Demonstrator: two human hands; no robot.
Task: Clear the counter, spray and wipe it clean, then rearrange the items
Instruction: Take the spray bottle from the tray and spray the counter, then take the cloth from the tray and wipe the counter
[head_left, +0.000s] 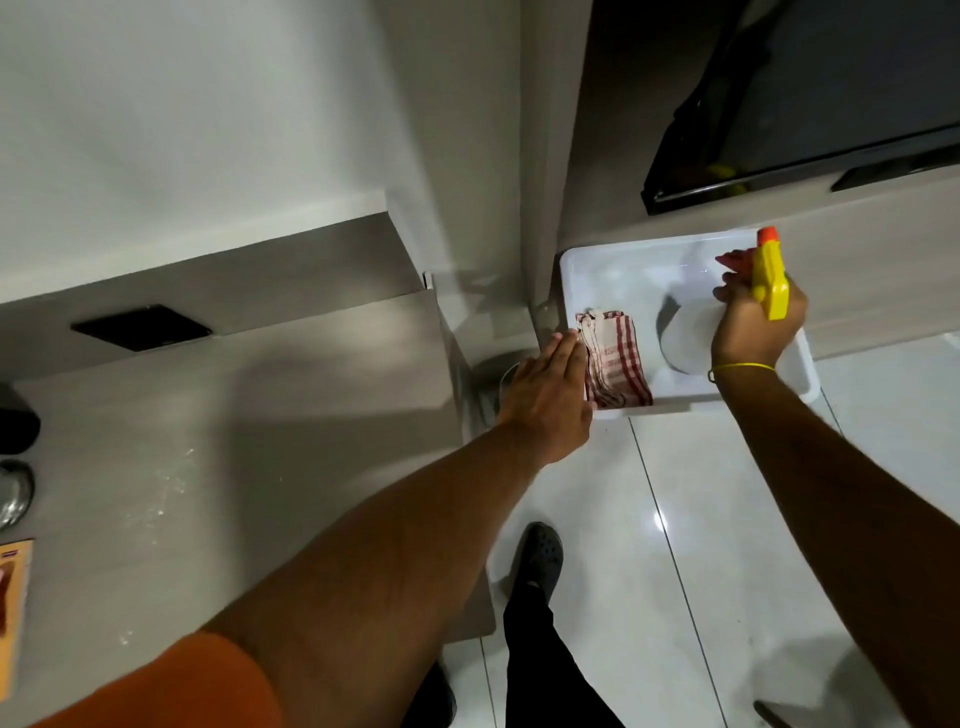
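A white plastic tub (613, 260) sits on the floor to the right of the grey counter (234, 415). In it lies a folded red-and-white checked cloth (618, 358). My left hand (550, 400) is flat, fingers together, its fingertips at the cloth's left edge by the tub's rim. My right hand (756, 322) grips a spray bottle (685, 343) with a white body and a yellow trigger head with an orange nozzle, held over the tub's right side. White specks dot the counter top.
At the counter's left edge are a dark round object (18, 421), a steel bowl (15, 493) and an orange-and-cream packet (13, 618). A black square plate (140, 327) sits on the back panel. A dark screen (810, 104) hangs upper right. My shoe (540, 561) stands on glossy white tiles.
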